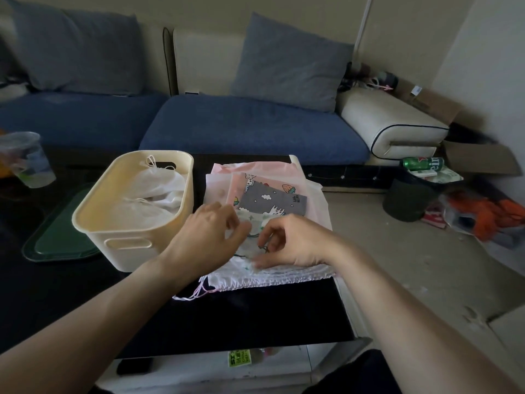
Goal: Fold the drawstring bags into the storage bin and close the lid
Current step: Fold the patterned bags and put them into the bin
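A cream storage bin (93, 220) stands on the dark table, with white drawstring bags (154, 191) lying inside. Right of it lies a stack of drawstring bags (272, 191): a pink one underneath, a grey patterned one, and a small white patterned bag (250, 217) on top. My left hand (208, 230) and my right hand (289, 241) are over that small bag, fingers curled and pinching its dark cord (262, 247). The green lid (61, 240) lies flat on the table, left of the bin and partly behind it.
A clear plastic cup (27, 159) stands at the far left. The blue sofa (250, 129) runs behind the table. On the floor to the right are a dark waste bin (409, 199) with a green can (423, 163), cardboard boxes and clutter.
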The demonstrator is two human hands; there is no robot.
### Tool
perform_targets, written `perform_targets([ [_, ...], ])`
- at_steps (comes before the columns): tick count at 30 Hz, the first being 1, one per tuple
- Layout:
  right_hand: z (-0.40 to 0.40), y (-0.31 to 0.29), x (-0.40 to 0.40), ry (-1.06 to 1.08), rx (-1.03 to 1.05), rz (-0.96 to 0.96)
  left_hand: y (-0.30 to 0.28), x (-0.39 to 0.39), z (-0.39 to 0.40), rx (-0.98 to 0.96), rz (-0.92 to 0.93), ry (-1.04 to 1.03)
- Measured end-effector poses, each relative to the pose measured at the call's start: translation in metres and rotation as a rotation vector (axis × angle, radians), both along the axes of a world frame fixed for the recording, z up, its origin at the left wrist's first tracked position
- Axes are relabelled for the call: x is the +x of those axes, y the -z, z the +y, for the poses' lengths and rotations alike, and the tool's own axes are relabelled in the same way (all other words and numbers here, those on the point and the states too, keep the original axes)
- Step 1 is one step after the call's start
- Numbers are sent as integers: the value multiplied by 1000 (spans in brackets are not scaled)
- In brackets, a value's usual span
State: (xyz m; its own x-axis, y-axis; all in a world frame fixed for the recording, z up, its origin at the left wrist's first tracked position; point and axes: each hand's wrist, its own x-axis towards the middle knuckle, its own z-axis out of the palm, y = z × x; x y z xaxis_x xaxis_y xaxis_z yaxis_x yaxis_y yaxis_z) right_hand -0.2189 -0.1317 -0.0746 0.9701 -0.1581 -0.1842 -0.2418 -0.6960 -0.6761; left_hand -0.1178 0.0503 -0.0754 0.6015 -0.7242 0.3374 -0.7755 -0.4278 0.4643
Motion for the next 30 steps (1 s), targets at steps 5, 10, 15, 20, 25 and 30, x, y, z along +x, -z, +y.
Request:
perform_targets([
  [5,-1,5,2,36,110,-83,-7,-9,4,323,-107,236],
  [10,3,9,5,125,249,-211,-2,-5,2,332,-4,212],
  [15,11,4,5,173,429,-295,1,-3,0,265,61,188],
  [20,19,0,5,160,387,-170,-1,-2,0,310,145,205],
  [25,24,-2,9,152,253,-89,-6,-1,3,275,167,200],
  [30,23,0,11,151,170,-55,-2,-6,0,277,205,212],
])
